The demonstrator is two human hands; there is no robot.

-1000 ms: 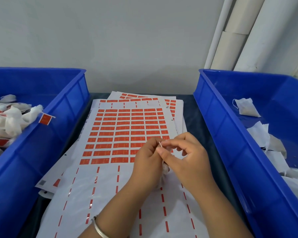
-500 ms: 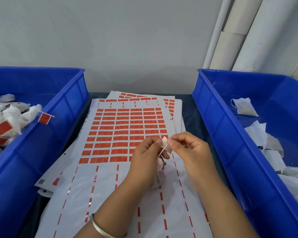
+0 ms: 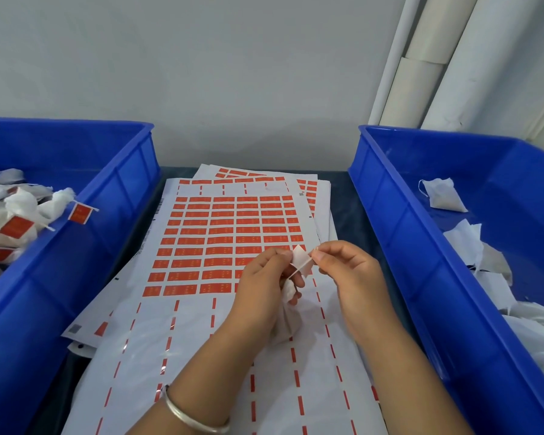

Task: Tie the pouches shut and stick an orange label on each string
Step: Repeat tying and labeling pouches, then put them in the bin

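Since a second ago, both hands have drawn apart: the left hand (image 3: 264, 282) grips a white pouch (image 3: 285, 321) above the label sheets (image 3: 223, 233), while right hand (image 3: 347, 271) fingers pinch its string (image 3: 302, 269) and label (image 3: 299, 258). Labelled pouches (image 3: 16, 215) fill the left bin (image 3: 113, 196); untied ones (image 3: 443, 196) lie in the right bin (image 3: 399, 233).

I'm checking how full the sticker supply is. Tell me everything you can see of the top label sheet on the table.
The top label sheet is white, glossy backing paper lying flat between two blue bins, on a stack of similar sheets. Its far half holds rows of small orange rectangular labels; the near half is peeled, with only thin orange dashes left. Both forearms hover over its near part, the hands above its middle.
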